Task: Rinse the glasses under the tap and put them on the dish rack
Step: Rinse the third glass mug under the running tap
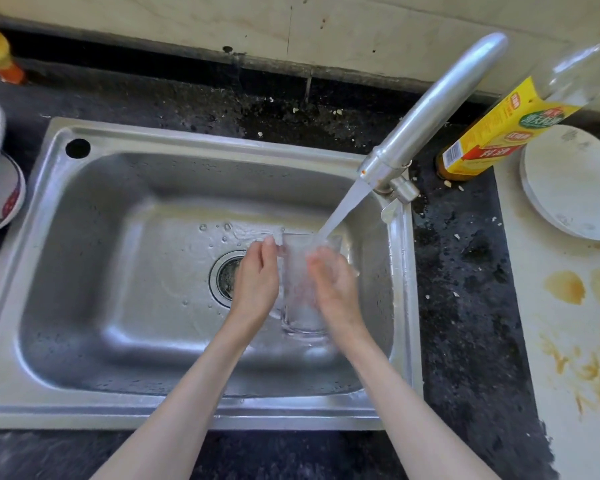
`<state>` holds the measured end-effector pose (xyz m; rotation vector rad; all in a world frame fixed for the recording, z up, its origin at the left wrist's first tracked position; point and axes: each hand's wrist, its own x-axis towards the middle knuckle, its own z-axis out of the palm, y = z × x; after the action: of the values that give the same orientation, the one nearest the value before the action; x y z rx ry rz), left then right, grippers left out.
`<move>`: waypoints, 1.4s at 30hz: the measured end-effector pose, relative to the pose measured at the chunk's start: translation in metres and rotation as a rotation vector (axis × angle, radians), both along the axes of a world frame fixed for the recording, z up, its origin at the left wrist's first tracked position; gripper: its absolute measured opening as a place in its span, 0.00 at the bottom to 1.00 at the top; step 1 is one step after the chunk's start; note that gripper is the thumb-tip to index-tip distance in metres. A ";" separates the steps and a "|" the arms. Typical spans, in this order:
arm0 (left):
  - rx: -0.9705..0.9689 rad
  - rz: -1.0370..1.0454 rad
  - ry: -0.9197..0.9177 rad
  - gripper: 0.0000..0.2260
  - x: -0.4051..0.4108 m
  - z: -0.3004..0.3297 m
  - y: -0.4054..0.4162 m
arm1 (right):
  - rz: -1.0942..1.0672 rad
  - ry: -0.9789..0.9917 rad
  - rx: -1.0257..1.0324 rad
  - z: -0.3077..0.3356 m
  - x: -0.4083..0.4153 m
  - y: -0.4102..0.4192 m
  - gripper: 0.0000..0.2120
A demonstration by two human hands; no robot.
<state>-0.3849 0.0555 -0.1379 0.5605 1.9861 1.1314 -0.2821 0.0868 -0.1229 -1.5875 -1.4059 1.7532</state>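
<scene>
One clear glass [300, 289] between two hands, left hand [257, 282] and right hand [336, 289] each cupped round its sides, one tap [430, 112] streaming water into it, one sink [84, 271] below, one bottle [520, 116] beyond right hand

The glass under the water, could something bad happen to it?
Maybe. The glass is wet and both hands hold it by its smooth sides, so it might slip and hit the steel sink. The stream from the tap lands near the rim, so water could splash out onto the counter.
</scene>
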 end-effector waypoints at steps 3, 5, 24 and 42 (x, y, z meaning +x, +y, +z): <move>-0.014 0.012 -0.216 0.18 -0.006 0.011 0.002 | 0.068 0.133 0.008 0.006 0.012 0.010 0.28; -0.040 -0.001 -0.428 0.19 -0.011 0.015 0.002 | 0.165 0.166 -0.001 0.009 0.017 0.015 0.31; 0.230 0.033 -0.074 0.20 -0.011 0.021 -0.012 | 0.477 0.006 0.023 0.011 0.035 0.030 0.35; 0.250 0.096 -0.075 0.21 -0.006 0.022 -0.011 | -0.646 0.542 -0.558 0.032 0.033 0.095 0.09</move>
<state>-0.3906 0.0448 -0.1159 0.5463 1.8361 1.4518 -0.2493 0.1820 -0.0911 -1.4044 -0.1198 1.9964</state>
